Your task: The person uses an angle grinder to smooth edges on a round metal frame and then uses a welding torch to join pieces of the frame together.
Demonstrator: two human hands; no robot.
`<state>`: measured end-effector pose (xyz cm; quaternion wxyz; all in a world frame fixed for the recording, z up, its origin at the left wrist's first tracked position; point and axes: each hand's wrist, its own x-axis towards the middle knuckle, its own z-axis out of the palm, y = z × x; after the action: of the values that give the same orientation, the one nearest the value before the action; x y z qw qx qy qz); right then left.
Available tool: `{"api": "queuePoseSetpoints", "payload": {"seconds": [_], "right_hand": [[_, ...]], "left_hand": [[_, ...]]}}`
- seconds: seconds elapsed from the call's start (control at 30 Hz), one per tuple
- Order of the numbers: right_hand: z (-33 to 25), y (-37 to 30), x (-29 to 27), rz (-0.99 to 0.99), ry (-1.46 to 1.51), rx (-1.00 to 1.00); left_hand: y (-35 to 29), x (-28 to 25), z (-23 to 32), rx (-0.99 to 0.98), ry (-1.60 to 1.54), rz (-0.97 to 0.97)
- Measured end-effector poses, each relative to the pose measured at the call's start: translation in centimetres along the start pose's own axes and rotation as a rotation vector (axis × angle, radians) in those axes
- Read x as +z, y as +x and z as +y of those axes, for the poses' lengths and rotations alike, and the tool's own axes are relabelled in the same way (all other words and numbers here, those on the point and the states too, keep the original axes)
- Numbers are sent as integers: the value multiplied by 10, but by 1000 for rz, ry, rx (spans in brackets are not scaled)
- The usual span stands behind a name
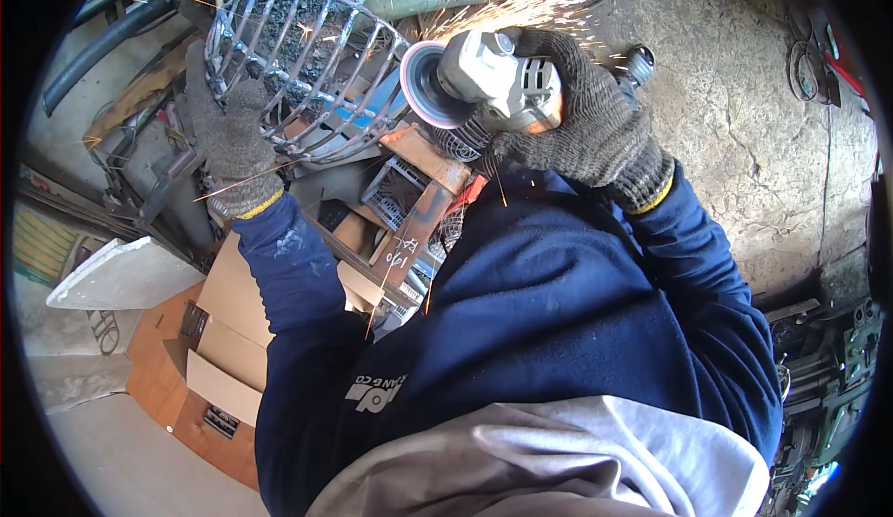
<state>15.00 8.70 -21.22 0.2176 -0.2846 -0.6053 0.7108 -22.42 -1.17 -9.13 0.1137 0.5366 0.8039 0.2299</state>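
Observation:
My right hand (595,121), in a grey knit glove, is wrapped round an angle grinder (502,80). The grinder's round disc (430,84) meets the right rim of a metal grate (321,70) made of curved bars, and orange sparks (521,10) spray off to the upper right. At the grate's left rim is my left hand (240,131), gloved alike, with its fingers closed on the rim bars. Some of the left fingers are hidden behind the bars.
Cardboard boxes (233,303) and a wooden board (149,368) lie at the lower left. Metal pipes (98,52) crowd the upper left. Bare concrete floor (735,117) stretches to the right, with dark machinery (828,368) at the lower right.

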Motion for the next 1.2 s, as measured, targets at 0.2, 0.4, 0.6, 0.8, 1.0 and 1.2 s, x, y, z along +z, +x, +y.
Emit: {"api": "queuePoseSetpoints", "payload": {"seconds": [0.2,0.4,0.6,0.8,1.0,1.2], "right_hand": [[-3,-3,-3,24,-112,16],[-6,-4,-2,29,-108,25],[1,4,0,70,-121,-65],[-7,-2,-4,40,-142,12],[-8,3,-4,39,-120,-3],[-9,-1,-5,-22,-128,57]], "left_hand": [[-1,3,4,36,33,25],[-3,4,8,34,35,35],[-3,5,9,35,28,41],[-1,5,9,39,24,51],[0,6,12,30,14,58],[-1,5,9,33,21,66]]}}
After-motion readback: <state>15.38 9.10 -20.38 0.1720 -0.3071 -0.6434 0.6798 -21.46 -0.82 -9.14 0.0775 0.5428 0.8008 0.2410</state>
